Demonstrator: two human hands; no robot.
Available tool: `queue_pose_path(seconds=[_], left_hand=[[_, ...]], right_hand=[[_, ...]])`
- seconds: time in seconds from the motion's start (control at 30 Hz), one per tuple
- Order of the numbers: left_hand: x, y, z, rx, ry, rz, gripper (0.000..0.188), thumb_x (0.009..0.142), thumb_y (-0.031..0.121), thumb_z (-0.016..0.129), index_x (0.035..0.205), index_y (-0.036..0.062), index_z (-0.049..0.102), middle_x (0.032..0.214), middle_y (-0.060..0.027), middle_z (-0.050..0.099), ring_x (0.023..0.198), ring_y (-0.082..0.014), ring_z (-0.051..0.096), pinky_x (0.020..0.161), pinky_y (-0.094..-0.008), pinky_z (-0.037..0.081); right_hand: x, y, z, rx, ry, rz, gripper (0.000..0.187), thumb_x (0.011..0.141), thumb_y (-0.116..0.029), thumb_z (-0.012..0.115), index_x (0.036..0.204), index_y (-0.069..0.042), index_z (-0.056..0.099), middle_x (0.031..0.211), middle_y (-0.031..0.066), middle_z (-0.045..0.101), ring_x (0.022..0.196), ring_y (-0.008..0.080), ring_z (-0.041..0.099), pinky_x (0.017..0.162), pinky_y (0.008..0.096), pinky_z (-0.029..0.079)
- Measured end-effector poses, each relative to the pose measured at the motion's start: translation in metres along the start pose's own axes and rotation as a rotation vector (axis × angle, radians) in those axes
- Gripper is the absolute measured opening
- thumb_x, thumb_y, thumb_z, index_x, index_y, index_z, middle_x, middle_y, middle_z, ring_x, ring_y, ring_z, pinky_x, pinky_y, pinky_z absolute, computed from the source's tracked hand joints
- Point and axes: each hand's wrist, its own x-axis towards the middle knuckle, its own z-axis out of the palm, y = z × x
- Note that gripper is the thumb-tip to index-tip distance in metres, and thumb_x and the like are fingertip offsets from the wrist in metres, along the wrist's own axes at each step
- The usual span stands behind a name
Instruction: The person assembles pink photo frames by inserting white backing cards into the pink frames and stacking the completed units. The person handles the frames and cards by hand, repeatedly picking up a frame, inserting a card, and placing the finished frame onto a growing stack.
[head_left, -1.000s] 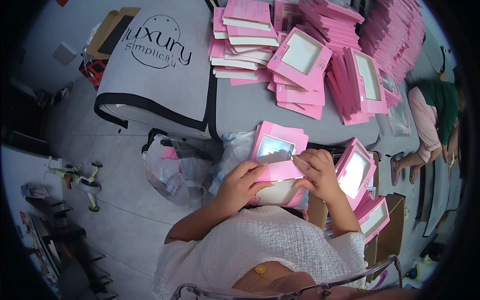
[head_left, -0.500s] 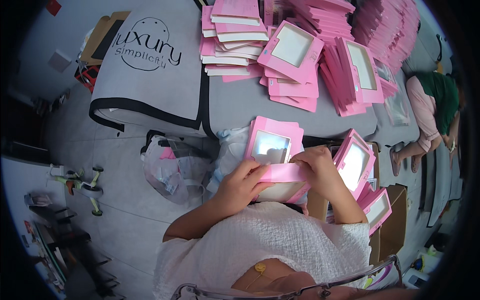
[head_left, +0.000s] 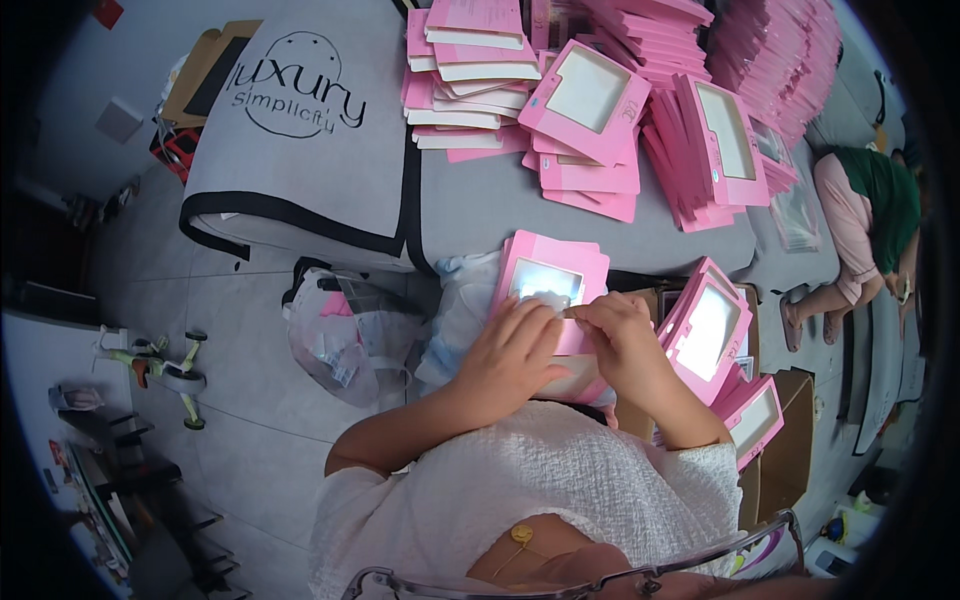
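The pink box (head_left: 553,275), flat with a clear window in its face, sits just below the near edge of the grey table (head_left: 480,205), over the person's lap. The left hand (head_left: 510,355) lays its fingers spread on the window; the right hand (head_left: 620,335) pinches the box's right edge. Since half a second ago the left hand has slid up onto the window. Right of the box, a brown carton (head_left: 790,440) holds more upright pink window boxes (head_left: 710,330).

A flat pink window box (head_left: 552,283) is lying under both hands, more pink window boxes (head_left: 715,335) are leaning just right of it, pink box stacks (head_left: 600,110) are crowding the grey table (head_left: 480,205), and a grey cloth sign (head_left: 300,130) with black trim is draping its left end.
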Motion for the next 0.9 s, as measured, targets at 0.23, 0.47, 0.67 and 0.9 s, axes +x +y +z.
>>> queue_pose_path(seconds=[0.23,0.47,0.67,0.9], left_hand=[[-0.005,0.0,0.021,0.035,0.025,0.034,0.051,0.069,0.026,0.076,0.108,-0.0011,0.057,0.101,-0.0114,0.057,0.087,-0.0249,0.058,0.074,-0.0324,0.051],[-0.01,-0.006,0.024,0.17,0.001,-0.027,0.034,0.072,0.033,0.073,0.088,0.0073,0.057,0.076,-0.002,0.052,0.067,-0.0164,0.056,0.052,-0.0271,0.048],[-0.014,-0.012,0.023,0.169,-0.033,-0.006,0.037,0.073,0.039,0.073,0.078,0.0085,0.053,0.067,-0.0026,0.051,0.061,-0.0169,0.058,0.048,-0.0277,0.047],[-0.008,-0.015,0.021,0.154,-0.101,0.019,0.036,0.076,0.037,0.072,0.065,0.0083,0.053,0.061,-0.0071,0.055,0.058,-0.0212,0.059,0.047,-0.0319,0.048]], right_hand=[[0.005,-0.01,-0.01,0.147,-0.108,0.26,0.016,0.08,-0.001,0.059,0.094,-0.005,0.066,0.086,0.0113,0.063,0.085,0.0279,0.058,0.077,0.0365,0.036],[0.006,0.013,-0.009,-0.19,0.075,-0.322,0.029,0.074,-0.023,0.07,0.095,-0.004,0.066,0.102,0.0118,0.056,0.09,0.0321,0.056,0.081,0.0405,0.041],[-0.014,0.038,-0.016,-0.165,-0.054,-0.397,0.051,0.069,-0.038,0.07,0.105,-0.003,0.064,0.098,0.0094,0.058,0.091,0.0286,0.056,0.075,0.0396,0.043],[-0.031,0.053,-0.016,0.054,-0.114,-0.155,0.035,0.08,-0.024,0.068,0.107,-0.002,0.063,0.09,0.0103,0.06,0.084,0.0274,0.059,0.074,0.0345,0.045]])
